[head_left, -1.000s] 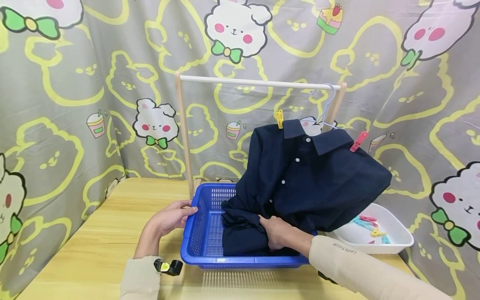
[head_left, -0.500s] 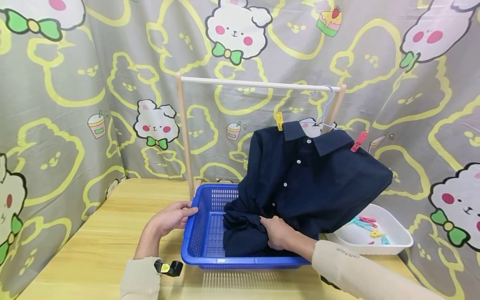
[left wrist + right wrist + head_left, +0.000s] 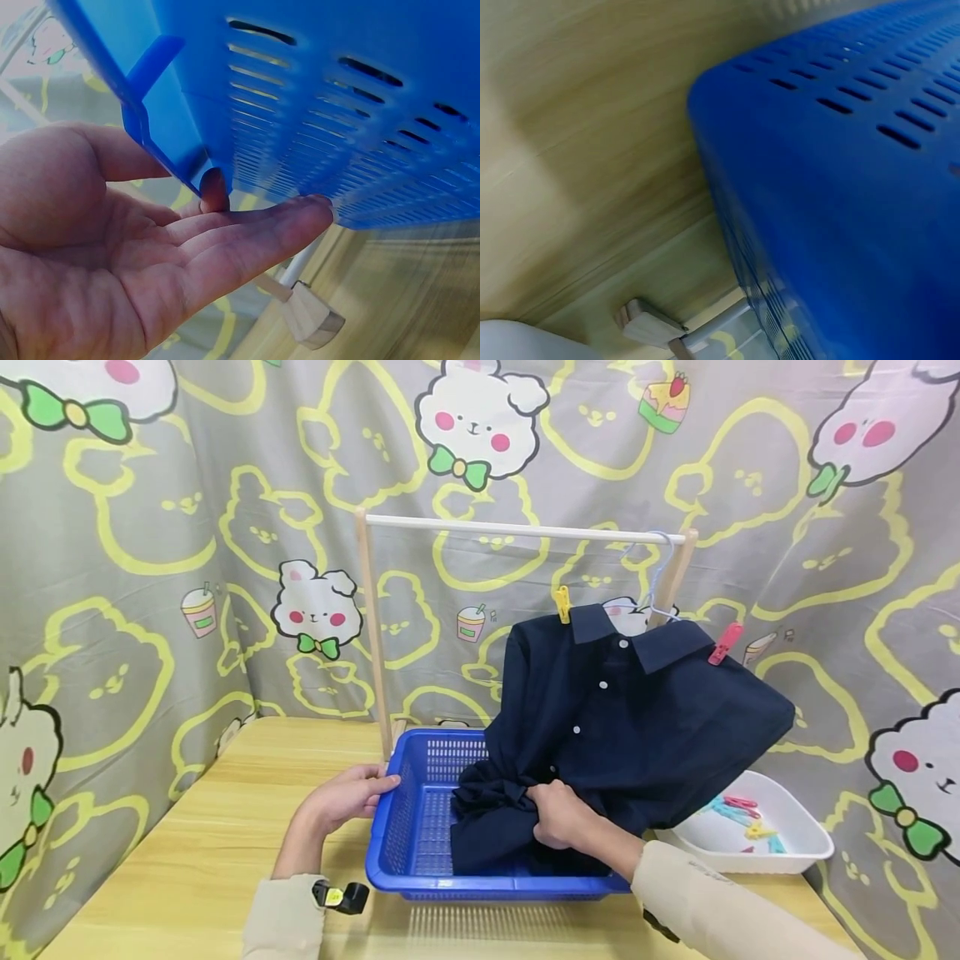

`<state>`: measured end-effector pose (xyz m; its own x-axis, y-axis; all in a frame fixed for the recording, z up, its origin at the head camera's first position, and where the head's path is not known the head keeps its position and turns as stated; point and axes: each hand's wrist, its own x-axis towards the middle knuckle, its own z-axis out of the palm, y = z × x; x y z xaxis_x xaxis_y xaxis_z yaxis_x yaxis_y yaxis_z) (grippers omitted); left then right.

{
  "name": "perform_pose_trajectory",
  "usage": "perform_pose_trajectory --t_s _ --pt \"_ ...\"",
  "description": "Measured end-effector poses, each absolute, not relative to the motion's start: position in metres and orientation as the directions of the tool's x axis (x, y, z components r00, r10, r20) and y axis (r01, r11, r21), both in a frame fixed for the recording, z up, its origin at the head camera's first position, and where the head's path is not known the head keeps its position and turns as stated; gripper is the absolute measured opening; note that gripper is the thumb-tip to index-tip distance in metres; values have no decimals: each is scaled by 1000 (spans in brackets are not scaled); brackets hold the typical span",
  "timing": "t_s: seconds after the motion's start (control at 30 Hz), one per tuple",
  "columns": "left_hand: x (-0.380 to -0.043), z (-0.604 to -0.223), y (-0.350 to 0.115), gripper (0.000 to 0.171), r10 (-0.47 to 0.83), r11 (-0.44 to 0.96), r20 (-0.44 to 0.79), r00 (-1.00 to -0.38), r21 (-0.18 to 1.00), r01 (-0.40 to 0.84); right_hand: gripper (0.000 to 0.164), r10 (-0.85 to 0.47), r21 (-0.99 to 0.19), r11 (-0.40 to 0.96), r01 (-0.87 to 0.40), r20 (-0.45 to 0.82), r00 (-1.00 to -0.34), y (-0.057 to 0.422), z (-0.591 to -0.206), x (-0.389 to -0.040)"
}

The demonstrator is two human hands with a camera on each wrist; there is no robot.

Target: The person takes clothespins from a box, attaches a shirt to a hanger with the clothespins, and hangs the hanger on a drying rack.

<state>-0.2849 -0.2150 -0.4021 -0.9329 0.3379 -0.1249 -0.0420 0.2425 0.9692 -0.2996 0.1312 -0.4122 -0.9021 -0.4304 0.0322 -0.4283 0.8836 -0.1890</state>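
My left hand (image 3: 345, 795) pinches the left rim of a blue perforated plastic basket (image 3: 386, 835), thumb over the rim and fingers on the outer side. In the left wrist view the left hand (image 3: 142, 240) lies palm-up under the rim. A dark navy button-up shirt (image 3: 630, 718) hangs from a light-blue wire hanger (image 3: 658, 572), its lower part bunched inside the basket. My right hand (image 3: 566, 817) grips this bunched cloth, most fingers hidden. A yellow clothespin (image 3: 562, 605) and a red clothespin (image 3: 726, 643) are clipped at the shirt's shoulders. The right wrist view shows the basket's underside (image 3: 802, 165).
The hanger hooks on the right end of a rack's white rail (image 3: 510, 527), between wooden posts. A white bin (image 3: 813, 847) with several coloured clothespins stands at the right on the wooden table (image 3: 187, 852). A patterned curtain (image 3: 300, 468) closes off the back and sides.
My right hand has risen slightly with the bunched cloth, and the shirt has shifted a little to the right. My left hand stays at the basket's rim.
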Motion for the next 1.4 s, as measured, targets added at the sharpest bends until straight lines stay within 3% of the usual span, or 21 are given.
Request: perform_pose_trajectory --t_s 0.47,0.93,1.4 --pt "-286 -400 -214 28 362 243 -129 -923 969 -40 26 -423 -305 849 -431 94 -901 142 -387 -302" --pt "-289 -401 -216 24 392 226 -128 -911 973 -40 30 -378 -330 830 -450 261 -888 159 -359 -305" --pt "-293 -404 -220 26 426 209 -125 -896 977 -37 33 -281 -431 772 -466 426 -860 183 -329 -307"
